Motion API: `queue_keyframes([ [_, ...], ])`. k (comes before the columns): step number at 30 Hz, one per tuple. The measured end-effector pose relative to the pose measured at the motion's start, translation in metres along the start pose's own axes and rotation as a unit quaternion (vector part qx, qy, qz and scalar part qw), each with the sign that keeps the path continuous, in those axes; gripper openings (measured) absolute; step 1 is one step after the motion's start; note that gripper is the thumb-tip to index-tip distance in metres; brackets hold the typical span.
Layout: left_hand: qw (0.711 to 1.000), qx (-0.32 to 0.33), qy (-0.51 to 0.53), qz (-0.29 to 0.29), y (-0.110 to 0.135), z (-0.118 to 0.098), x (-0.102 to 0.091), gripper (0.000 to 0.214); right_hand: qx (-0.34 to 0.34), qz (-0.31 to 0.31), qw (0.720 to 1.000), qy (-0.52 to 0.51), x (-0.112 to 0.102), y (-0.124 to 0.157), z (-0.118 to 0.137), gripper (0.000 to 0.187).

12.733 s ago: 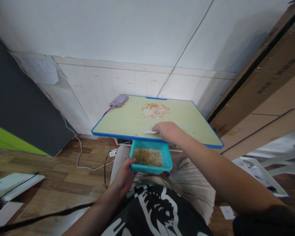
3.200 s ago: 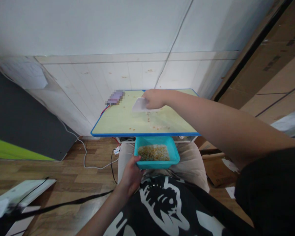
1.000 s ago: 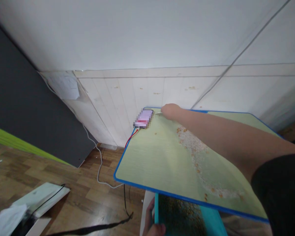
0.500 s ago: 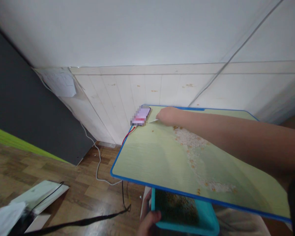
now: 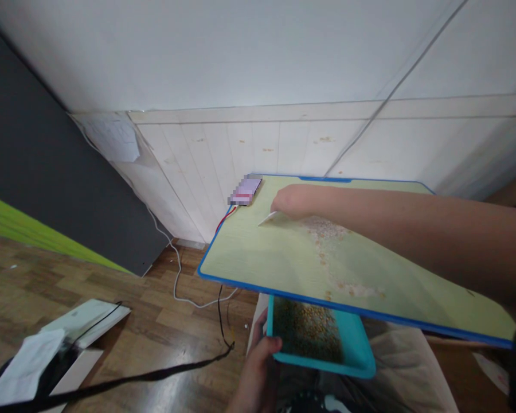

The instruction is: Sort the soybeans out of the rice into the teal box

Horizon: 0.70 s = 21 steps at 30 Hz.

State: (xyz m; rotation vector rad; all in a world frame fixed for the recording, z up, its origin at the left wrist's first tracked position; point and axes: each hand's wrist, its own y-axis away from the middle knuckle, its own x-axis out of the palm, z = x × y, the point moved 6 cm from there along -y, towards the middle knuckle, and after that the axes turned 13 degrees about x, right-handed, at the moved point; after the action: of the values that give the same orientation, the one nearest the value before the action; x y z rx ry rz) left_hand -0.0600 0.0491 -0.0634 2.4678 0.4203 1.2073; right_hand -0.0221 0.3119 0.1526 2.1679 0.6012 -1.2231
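My right hand [image 5: 289,202] reaches across the pale green table with a blue rim [image 5: 249,252] and is closed on a small white card [image 5: 268,218], whose edge rests on the tabletop. A trail of scattered grains [image 5: 327,241] runs from beside the card toward the near edge. Below that edge my left hand [image 5: 260,370] grips the corner of a teal tray [image 5: 348,361] that holds a layer of yellowish grain [image 5: 307,331] over my lap.
A phone [image 5: 245,191] with a red cable lies at the table's far left corner against the white panelled wall. Cables trail over the wooden floor [image 5: 112,287]. White boards and paper [image 5: 30,361] lie at the lower left. A dark panel leans on the left.
My right hand has drawn the card back from the phone corner toward me along the table. The view has shifted, so more of the teal tray and my left hand show.
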Motion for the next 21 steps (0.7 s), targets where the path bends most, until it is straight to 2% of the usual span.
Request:
queue_keyframes([
  [5,1.000,0.024,-0.014,-0.005,0.015,-0.004,0.011,0.071,-0.016,0.011,1.000,-0.010,-0.001,0.021,0.007,0.045],
  [10,0.999,0.038,-0.019,-0.010,0.022,-0.006,0.014,0.068,-0.031,0.012,0.999,-0.018,0.009,0.038,0.009,0.052],
  [14,0.999,0.041,-0.031,0.000,0.025,-0.007,0.014,0.069,-0.031,-0.009,0.999,-0.027,0.017,0.054,0.008,0.050],
  [21,0.996,0.044,-0.074,0.002,0.029,-0.015,0.020,0.066,-0.028,-0.009,0.999,-0.042,0.024,0.090,0.008,0.049],
])
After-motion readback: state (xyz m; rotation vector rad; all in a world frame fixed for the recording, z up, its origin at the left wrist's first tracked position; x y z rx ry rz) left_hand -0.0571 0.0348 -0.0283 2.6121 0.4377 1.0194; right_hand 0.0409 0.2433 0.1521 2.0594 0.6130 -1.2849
